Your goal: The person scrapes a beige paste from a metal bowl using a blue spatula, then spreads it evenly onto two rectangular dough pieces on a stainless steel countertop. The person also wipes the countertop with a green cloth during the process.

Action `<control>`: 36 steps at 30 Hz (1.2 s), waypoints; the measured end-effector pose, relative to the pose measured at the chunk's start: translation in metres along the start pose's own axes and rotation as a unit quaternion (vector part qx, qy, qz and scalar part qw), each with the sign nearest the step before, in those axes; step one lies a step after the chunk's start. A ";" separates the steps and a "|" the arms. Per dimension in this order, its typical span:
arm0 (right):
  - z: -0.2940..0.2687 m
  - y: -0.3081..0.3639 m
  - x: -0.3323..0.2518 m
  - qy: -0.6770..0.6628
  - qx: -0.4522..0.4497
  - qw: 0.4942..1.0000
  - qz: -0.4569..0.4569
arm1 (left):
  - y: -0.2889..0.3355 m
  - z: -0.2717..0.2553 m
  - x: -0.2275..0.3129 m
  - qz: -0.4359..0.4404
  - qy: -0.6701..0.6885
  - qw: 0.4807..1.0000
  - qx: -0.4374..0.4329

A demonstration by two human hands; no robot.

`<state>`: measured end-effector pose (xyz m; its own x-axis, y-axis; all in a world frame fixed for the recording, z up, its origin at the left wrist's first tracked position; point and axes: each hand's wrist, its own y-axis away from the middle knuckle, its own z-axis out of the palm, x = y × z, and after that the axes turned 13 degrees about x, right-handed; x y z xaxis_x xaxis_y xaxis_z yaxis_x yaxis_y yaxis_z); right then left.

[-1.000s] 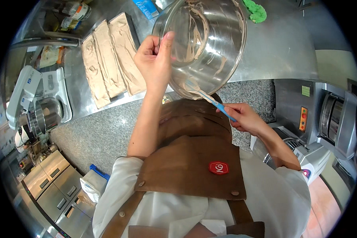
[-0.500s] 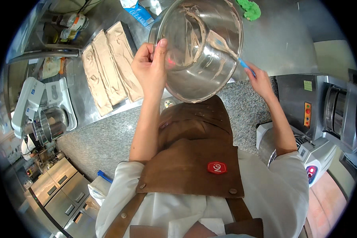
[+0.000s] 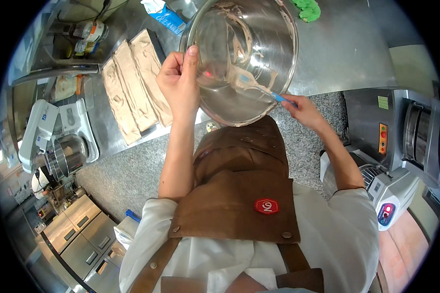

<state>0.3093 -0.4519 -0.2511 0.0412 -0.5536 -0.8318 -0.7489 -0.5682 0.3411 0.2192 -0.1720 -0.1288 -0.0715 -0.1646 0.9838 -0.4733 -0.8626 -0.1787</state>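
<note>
The left hand [image 3: 180, 83] is closed tight. The left thumb [image 3: 192, 52] sticks up, and the left fingers [image 3: 171, 65] curl in just left of it. Right under this grip, the left wrist [image 3: 185, 116] looks almost straight. The left arm [image 3: 177, 156] goes down from there. The right hand [image 3: 304, 112] is lower than the left grip, well apart on its right side. It is closed too, and points left. The right arm [image 3: 341, 158] slants down and to the right from its grip.
</note>
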 end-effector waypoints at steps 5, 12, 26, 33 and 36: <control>0.020 0.005 -0.016 -0.181 -0.051 0.975 0.118 | 0.002 0.003 0.002 0.001 0.006 1.000 0.003; 0.007 0.014 -0.056 -0.451 -0.154 0.857 0.197 | 0.005 0.001 0.018 -0.015 0.006 0.999 0.031; -0.002 -0.037 -0.174 -0.382 -0.159 0.910 0.035 | -0.012 -0.178 0.122 0.076 -0.040 0.923 0.375; 0.086 -0.136 -0.218 -0.276 -0.178 0.945 0.011 | 0.032 -0.301 0.135 0.132 -0.098 0.822 0.545; 0.134 -0.190 -0.211 -0.168 -0.119 0.978 -0.038 | 0.052 -0.342 0.136 0.131 -0.159 0.781 0.590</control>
<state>0.3537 -0.1457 -0.1994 -0.1592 -0.2958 -0.9419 -0.5753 -0.7475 0.3320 -0.1155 -0.0752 0.0015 0.2804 -0.3572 0.8910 0.6722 -0.5895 -0.4479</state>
